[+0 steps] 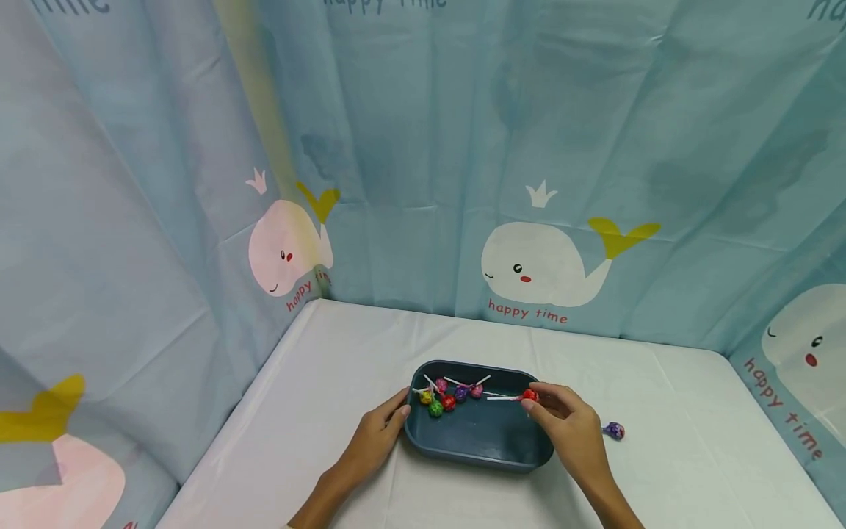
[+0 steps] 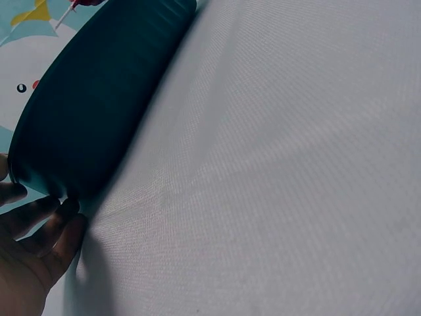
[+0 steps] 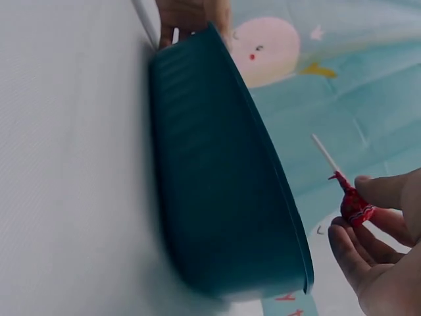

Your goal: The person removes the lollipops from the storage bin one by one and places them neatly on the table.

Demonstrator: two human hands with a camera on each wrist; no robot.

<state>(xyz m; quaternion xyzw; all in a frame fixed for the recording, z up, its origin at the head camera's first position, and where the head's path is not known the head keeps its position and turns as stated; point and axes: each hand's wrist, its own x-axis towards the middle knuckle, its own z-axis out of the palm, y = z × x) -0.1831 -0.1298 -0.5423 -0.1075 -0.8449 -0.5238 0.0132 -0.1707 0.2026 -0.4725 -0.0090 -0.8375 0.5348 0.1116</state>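
Tabletop [image 1: 681, 389], lollipop [image 1: 531, 396] in right hand [image 1: 576, 430]

"Happy time" lettering [image 1: 512, 310] repeated on blue curtain [image 1: 410, 250].

The dark blue-green tray [image 1: 489, 435], oblong with rounded corners, stands upright, and the left hand [image 1: 375, 435] holds its left end. Inside, at the far left part, wrapped lollipops [image 1: 449, 402] lie close together in yellow, green, red, purple and pink, their white sticks pointing in different directions. Above the right part of the tray, the right hand [image 1: 573, 430] pinches a red lollipop [image 1: 531, 396] by its wrapped head, with the stick pointing left. One purple lollipop [image 1: 615, 430] lies outside, to the right; its stick seems partly hidden by the hand.
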